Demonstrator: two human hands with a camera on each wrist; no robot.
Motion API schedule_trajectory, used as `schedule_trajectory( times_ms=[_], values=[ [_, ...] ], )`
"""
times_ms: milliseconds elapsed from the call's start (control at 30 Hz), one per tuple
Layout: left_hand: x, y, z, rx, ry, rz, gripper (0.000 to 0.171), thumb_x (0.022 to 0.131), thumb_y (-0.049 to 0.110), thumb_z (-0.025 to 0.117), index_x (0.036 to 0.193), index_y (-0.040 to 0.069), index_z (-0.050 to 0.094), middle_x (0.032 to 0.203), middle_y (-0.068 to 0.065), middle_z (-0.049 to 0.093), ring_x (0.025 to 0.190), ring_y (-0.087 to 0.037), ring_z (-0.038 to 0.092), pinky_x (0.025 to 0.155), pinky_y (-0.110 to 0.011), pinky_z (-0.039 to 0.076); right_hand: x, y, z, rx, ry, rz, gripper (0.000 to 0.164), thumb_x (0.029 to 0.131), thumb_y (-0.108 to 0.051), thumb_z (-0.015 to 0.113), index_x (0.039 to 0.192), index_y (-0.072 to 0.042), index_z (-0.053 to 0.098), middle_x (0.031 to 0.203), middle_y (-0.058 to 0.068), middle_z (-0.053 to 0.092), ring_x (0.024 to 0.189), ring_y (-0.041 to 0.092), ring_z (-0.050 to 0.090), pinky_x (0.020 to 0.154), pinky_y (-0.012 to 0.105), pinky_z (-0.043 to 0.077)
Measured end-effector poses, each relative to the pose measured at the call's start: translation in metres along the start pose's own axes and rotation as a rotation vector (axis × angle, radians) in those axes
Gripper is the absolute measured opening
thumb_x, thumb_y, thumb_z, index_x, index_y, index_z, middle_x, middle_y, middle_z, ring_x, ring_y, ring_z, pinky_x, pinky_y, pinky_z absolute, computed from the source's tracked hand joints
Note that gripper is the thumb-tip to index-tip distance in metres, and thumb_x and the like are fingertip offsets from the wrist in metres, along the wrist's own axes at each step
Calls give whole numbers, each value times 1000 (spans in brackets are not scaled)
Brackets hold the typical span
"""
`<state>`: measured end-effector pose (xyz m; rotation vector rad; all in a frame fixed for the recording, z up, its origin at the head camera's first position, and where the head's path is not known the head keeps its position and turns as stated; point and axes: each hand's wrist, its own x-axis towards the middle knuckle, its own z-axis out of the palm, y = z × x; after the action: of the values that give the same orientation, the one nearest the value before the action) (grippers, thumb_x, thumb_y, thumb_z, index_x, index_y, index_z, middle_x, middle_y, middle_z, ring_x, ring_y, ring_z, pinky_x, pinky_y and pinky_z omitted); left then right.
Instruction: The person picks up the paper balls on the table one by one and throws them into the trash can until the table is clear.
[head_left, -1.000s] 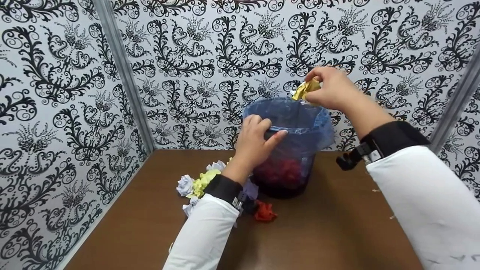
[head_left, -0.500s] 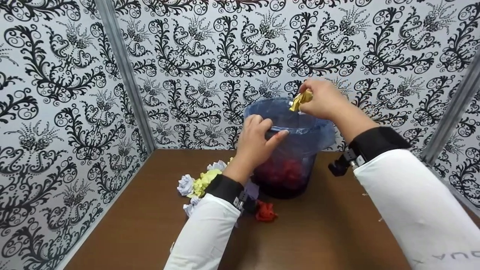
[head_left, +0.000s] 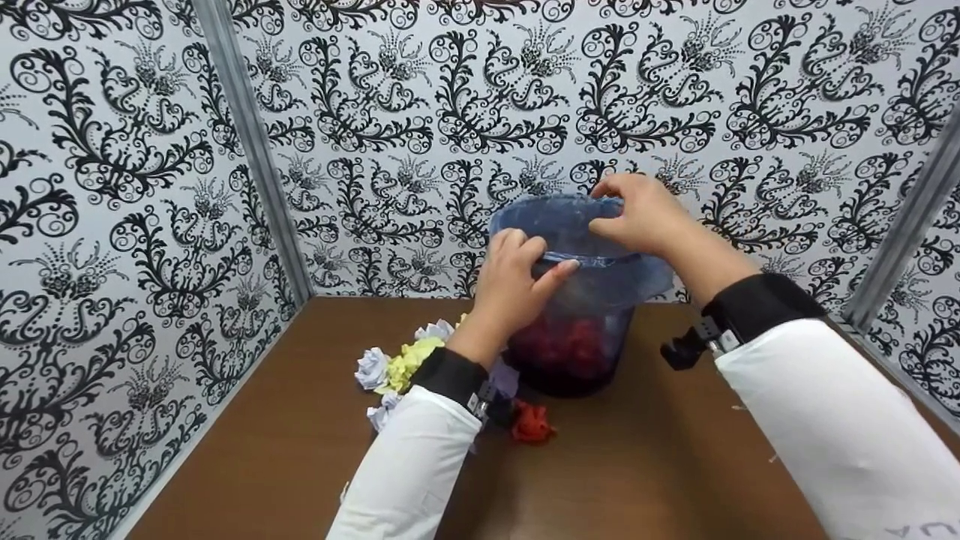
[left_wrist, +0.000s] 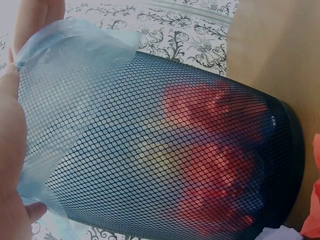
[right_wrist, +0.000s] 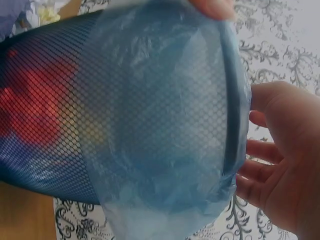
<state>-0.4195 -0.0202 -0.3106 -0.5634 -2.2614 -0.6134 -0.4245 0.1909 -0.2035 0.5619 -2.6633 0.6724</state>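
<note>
Mesh bin (left_wrist: 100,172), dark, stands upright on the brown table (head_left: 247,457), patterned wall behind it. Blue liner (right_wrist: 165,125), thin and translucent, lines the bin; its top folds out over the rim and hangs loosest on the bin's right side.

Contents, seen through the mesh: several red paper balls (left_wrist: 217,107) low in the bin, bunched together. Yellow paper (left_wrist: 157,157) beside them, paler, blurred by liner and mesh. Exact count not readable. Upper part of the bin shows just liner.

Hands: left hand (head_left: 514,281) holds the near rim of the bin, fingers over the edge, thumb outside along the liner. Right hand (head_left: 643,217) is at the bin's mouth, over its right side, thumb and fingers parted wide, fingers loosely bent.

Loose paper, all outside the bin: white ball (head_left: 372,369) and yellow-green ball (head_left: 412,360) left of it, side by side; purple paper (head_left: 505,380) just beside its base, partly hidden by the left wrist; orange-red ball (head_left: 532,423) in front of its base.
</note>
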Motion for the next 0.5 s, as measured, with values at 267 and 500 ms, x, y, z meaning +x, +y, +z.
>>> schedule_trajectory(
  times_ms=[267,500],
  values=[
    [0,0,-1,3,0,2,53,94,69,55,93,17,59,98,-3,49,120,-22,48,96,-39,47,-31,-20,-1,25,117,-202,33,91,-25,74,118,-7,68,113,14,68,102,30,64,91,50,54],
    [-1,1,-2,6,-21,3,54,94,71,53,94,18,58,100,-3,50,120,-22,47,96,-39,47,-65,-21,12,59,228,-415,25,88,-20,78,106,-4,71,108,11,72,98,25,66,88,44,56]
  ],
)
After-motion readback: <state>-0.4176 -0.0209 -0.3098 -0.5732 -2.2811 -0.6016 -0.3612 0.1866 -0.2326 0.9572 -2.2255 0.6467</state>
